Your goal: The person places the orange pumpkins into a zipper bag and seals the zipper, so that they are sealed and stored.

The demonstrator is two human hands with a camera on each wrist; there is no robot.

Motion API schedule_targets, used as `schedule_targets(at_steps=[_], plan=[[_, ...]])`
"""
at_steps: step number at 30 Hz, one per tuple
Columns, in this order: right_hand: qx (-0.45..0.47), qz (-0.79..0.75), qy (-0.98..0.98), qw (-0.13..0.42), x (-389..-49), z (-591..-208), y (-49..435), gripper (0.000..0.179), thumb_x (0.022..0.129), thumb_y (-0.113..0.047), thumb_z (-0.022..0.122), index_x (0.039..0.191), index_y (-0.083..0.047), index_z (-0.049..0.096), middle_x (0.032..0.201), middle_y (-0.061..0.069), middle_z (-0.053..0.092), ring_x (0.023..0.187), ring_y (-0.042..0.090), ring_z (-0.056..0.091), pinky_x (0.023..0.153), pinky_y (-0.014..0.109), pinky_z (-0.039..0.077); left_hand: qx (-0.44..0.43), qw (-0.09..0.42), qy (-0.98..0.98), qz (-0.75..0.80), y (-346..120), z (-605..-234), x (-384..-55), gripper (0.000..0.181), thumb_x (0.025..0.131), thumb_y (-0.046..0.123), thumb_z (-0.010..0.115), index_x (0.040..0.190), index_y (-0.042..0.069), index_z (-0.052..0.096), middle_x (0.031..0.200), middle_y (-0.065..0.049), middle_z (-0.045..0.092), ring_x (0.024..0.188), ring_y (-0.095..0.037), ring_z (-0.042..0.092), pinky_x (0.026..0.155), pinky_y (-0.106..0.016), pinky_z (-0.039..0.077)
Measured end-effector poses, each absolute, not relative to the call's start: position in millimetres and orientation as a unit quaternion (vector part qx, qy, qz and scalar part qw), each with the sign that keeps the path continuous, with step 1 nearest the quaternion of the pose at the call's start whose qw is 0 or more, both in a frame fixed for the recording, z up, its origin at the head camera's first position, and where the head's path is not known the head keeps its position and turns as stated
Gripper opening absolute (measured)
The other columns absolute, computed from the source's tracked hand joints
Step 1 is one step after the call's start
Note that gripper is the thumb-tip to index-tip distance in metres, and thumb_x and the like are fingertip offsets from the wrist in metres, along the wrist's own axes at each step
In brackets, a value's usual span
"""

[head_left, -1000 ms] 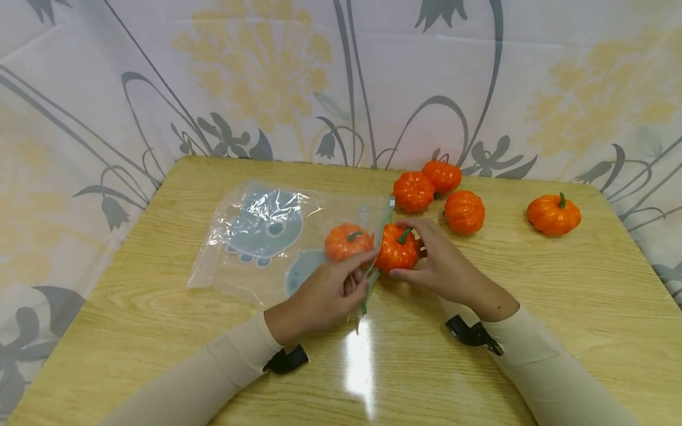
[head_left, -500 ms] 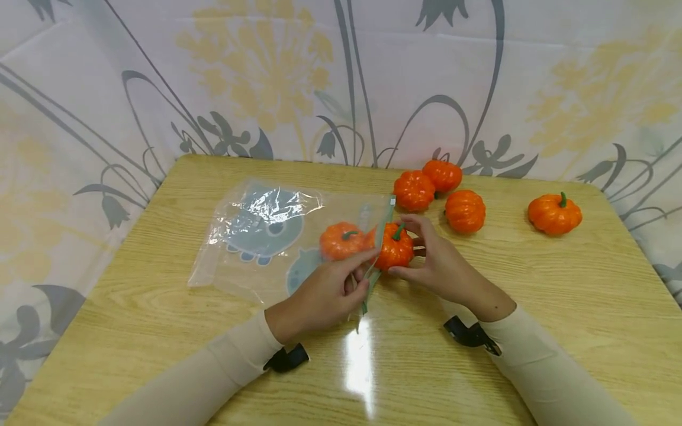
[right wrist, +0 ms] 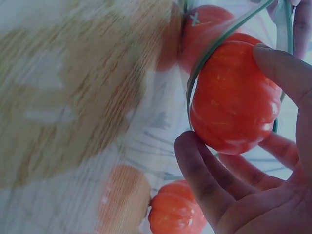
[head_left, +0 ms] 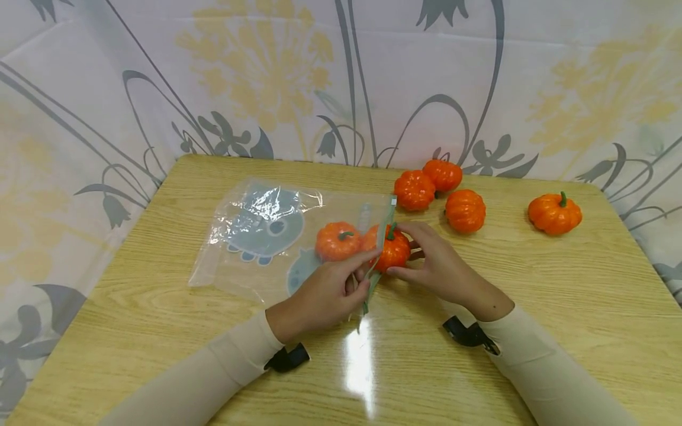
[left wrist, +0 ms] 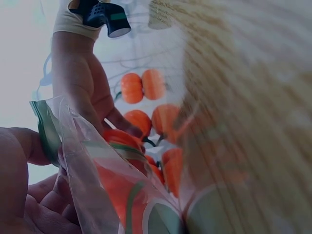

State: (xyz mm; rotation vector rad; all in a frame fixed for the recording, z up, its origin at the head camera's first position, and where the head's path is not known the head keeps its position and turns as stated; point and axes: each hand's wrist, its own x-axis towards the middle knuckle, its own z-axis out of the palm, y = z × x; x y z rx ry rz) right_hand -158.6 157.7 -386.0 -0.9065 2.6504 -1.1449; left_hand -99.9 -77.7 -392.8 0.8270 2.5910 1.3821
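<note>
A clear plastic zip bag (head_left: 341, 207) with a green seal and blue animal prints lies flat, its mouth facing right. My left hand (head_left: 325, 296) pinches the near side of its mouth, and the left wrist view shows the green strip (left wrist: 48, 131) at the thumb. One small orange pumpkin (head_left: 334, 242) lies fully inside. Another pumpkin (head_left: 398, 253) sits partway through the mouth. My right hand (head_left: 444, 269) grips this second pumpkin, thumb on one side and fingers on the other; in the right wrist view the green rim (right wrist: 191, 92) runs around it.
Behind the right hand stand three pumpkins close together: one near the bag's corner (head_left: 414, 190), one at the back (head_left: 443, 175) and one to the right (head_left: 465, 211). A separate pumpkin (head_left: 555, 214) lies far right. A patterned cloth (head_left: 394, 77) hangs behind the wooden table (head_left: 160, 343).
My right hand has moved left, pushing the held pumpkin partway into the bag. The inner pumpkin has shifted slightly left. My left hand stays at the bag's mouth.
</note>
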Motion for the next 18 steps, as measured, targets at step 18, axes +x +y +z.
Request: schedule_targets(at_steps=[18], plan=[[-0.287,-0.378,0.876,0.09,-158.9,-386.3,156.5,0.072,0.085,-0.013,0.08,0.144,-0.002,0.04,0.143,0.02,0.052,0.105,0.03,0.068,0.084,0.04,0.059,0.282,0.038,0.847,0.448,-77.2,-391.8,-98.9,0.052,0.097,0.011,0.058,0.148,0.008,0.047,0.086,0.004,0.06,0.06,-0.001,0.047,0.054,-0.018,0.045]])
